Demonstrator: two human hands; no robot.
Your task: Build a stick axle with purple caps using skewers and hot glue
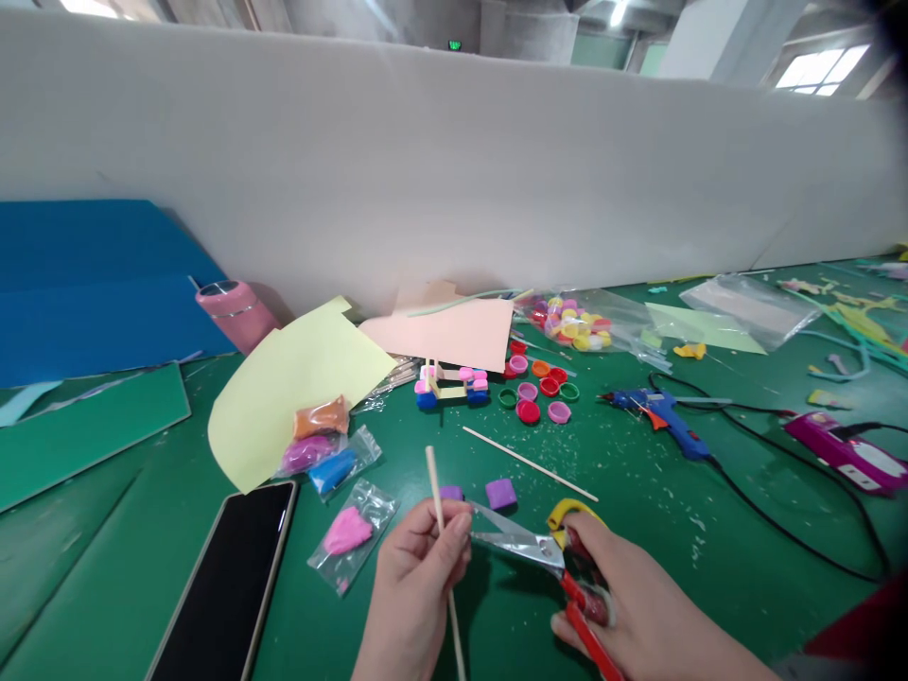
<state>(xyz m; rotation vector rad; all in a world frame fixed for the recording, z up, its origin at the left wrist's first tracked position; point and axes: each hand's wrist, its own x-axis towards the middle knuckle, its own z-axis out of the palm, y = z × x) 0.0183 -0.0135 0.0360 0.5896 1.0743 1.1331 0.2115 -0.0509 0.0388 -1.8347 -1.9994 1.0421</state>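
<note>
The left hand [408, 586] pinches a thin stick [432, 471] above the green table [511, 634], seemingly to steady it. The right hand [638, 591], just apart, grips open scissors [523, 545] by the handles, apparently for leverage

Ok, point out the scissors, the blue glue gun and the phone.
Scissors [526, 546]: head view, on the metal blades.
Blue glue gun [665, 412]: head view, on its body.
Phone [225, 579]: head view, on the dark screen.

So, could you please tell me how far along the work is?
The small pink-and-blue model looks assembled. The left hand holds a wooden stick; the right hand holds open scissors. Probably left: another stick and a purple block, both lying loose.
</note>
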